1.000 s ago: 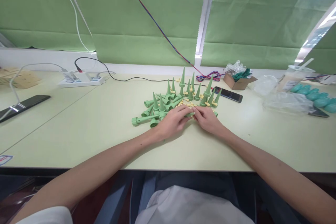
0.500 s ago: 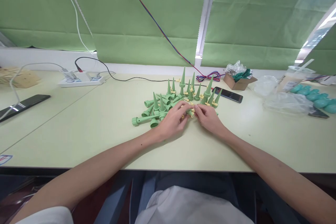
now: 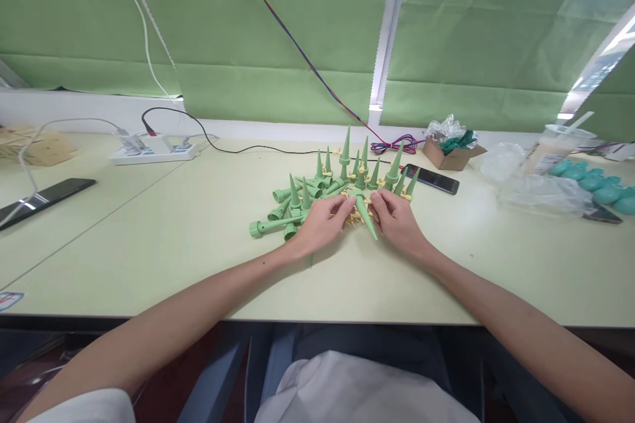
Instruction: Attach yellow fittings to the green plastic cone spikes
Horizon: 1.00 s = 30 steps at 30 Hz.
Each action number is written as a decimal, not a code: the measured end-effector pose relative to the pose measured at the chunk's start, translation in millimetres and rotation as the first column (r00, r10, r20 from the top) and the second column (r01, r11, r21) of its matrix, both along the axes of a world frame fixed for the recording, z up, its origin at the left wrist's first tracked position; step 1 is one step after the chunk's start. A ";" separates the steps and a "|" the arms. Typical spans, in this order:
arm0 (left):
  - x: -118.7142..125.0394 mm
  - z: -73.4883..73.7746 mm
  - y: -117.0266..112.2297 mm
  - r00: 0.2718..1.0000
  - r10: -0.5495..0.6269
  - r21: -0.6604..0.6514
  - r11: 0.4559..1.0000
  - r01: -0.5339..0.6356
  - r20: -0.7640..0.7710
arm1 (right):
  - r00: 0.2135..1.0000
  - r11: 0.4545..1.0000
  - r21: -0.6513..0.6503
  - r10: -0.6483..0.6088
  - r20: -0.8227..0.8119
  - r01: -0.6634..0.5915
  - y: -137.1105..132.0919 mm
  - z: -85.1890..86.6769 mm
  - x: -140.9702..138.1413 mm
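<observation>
Between my hands is a green plastic watering spike [image 3: 366, 215], its point tilted down toward me and to the right. My left hand [image 3: 325, 218] is closed, pinching the spike near its wide top. My right hand [image 3: 394, 218] is closed at the spike's other side, its thumb and fingertips on a small yellow valve [image 3: 368, 200]; how far the valve sits in the spike is hidden. Several small yellow valves [image 3: 353, 219] lie beneath. Green spikes with yellow valves [image 3: 391, 172] stand upright behind my hands. More green spikes [image 3: 270, 227] lie in a pile by my left hand.
A phone [image 3: 430, 178] lies behind the right hand, near a small cardboard box [image 3: 454, 157]. Farther right are a drink cup [image 3: 550, 149], clear plastic bags [image 3: 538, 195] and teal rounded pieces [image 3: 608, 190]. A power strip [image 3: 156, 153] and another phone [image 3: 47, 201] are on the left.
The spike has turned so that its long point now shows between my hands, aimed toward me. My left hand has shifted slightly left and down, and its fingers have curled.
</observation>
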<state>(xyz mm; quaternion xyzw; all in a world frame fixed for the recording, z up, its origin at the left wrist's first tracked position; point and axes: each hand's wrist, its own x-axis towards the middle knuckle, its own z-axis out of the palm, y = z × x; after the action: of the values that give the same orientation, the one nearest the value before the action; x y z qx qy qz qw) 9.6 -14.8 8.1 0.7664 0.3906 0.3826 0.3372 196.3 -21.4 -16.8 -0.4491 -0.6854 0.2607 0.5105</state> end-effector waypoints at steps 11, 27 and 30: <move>-0.8 -4.1 1.3 0.999 -0.017 0.094 0.995 0.020 -0.035 | 0.998 0.999 -0.003 0.049 0.030 -0.048 0.5 -1.4 2.1; -1.5 -7.9 1.6 0.999 -0.005 0.274 0.962 0.016 -0.042 | 0.998 0.999 -0.008 0.046 0.041 -0.046 -0.7 1.2 0.4; -1.7 -9.7 2.6 0.999 -0.003 0.327 0.945 0.017 -0.043 | 0.997 0.999 -0.004 0.052 0.055 -0.052 -1.1 0.6 0.9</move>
<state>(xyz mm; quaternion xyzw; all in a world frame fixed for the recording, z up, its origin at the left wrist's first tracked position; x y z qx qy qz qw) 7.9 -12.3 -1.6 0.8216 0.3249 0.4241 0.1990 197.2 -22.5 -16.2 -0.4388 -0.7103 0.2623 0.4838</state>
